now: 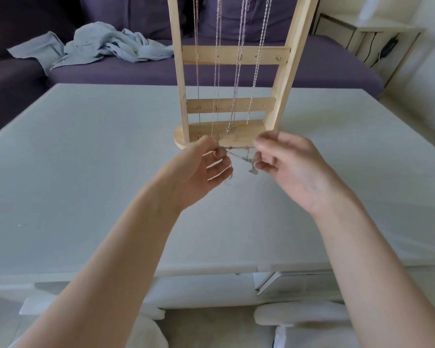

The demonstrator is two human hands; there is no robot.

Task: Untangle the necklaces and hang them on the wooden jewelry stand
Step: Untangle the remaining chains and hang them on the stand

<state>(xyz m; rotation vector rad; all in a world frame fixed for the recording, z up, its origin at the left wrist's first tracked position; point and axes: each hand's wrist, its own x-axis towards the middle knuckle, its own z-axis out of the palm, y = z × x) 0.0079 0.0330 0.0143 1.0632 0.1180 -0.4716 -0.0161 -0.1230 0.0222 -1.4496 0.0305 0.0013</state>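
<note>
The wooden jewelry stand (pixel 283 79) rises upright at the far middle of the white table (pixel 86 172). Several silver necklaces (pixel 239 71) hang from it, their pendants near the base. Just in front of the base, my left hand (pixel 201 169) and my right hand (pixel 286 164) are held above the table, each pinching one end of a tangled thin chain (pixel 241 158). The chain stretches between my fingertips, with a small pendant dangling near the right hand and a loose strand drooping beside the left. Where the chain ends is hidden by my fingers.
A purple sofa (pixel 111 71) stands behind the table, with a crumpled light blue cloth (pixel 106 43) on it. A pale side table (pixel 377 33) with a dark cable stands at the far right. White seat parts show below the table's near edge.
</note>
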